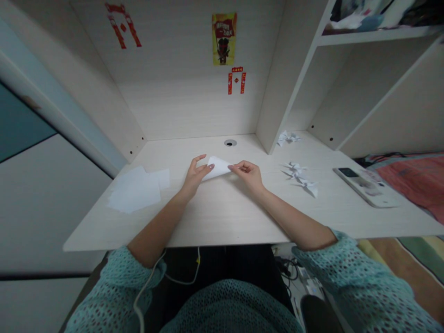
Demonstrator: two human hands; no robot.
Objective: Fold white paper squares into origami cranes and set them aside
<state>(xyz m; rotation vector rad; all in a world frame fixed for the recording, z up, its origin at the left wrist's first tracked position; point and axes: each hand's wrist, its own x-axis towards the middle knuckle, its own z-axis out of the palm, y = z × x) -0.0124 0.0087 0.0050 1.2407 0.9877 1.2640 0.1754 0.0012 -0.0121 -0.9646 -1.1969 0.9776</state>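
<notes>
A folded piece of white paper (pixel 217 168) is held above the pale wood-grain desk (pixel 222 217), pinched at one end by my left hand (pixel 196 175). My right hand (pixel 247 175) grips its other end between thumb and fingers. The paper looks like a tapering triangle, and its inner folds are hidden by my fingers. Both forearms rest out over the desk from teal mesh sleeves.
Loose white paper sheets (pixel 134 189) lie at the desk's left. Several paper cranes (pixel 301 178) sit to the right, with a crumpled one (pixel 286 138) further back. A white remote-like device (pixel 364 186) lies near the right edge. Shelves rise at right.
</notes>
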